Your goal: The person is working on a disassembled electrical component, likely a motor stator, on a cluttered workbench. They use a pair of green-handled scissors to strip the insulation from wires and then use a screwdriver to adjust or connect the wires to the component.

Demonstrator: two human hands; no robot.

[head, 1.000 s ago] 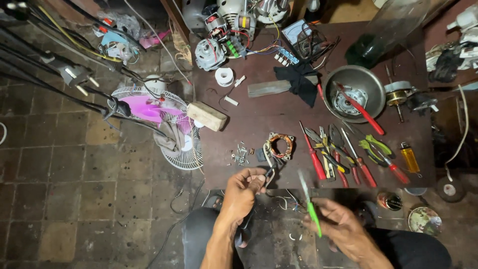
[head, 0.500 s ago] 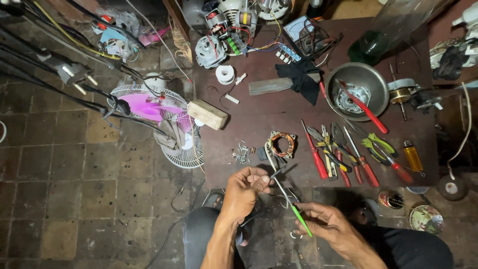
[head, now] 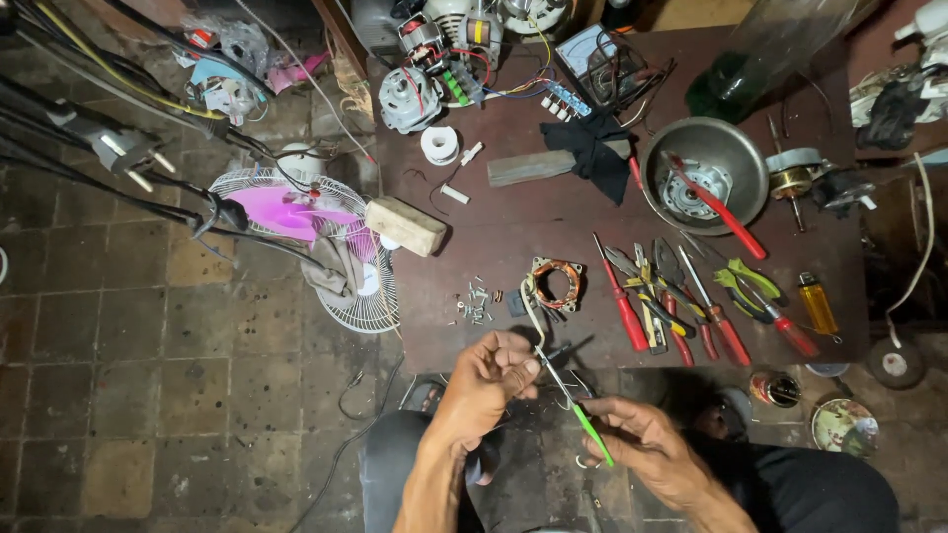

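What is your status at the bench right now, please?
Left hand pinching wire lead. Right hand gripping green-handled tool. Nothing between them.

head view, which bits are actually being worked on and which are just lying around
In hand:
left hand, pinching a pale wire
right hand, holding a green-handled tool
copper-wound coil, where the wire leads

Lying about:
red-handled screwdrivers and pliers
metal bowl
yellow lighter
fan guard
wooden block
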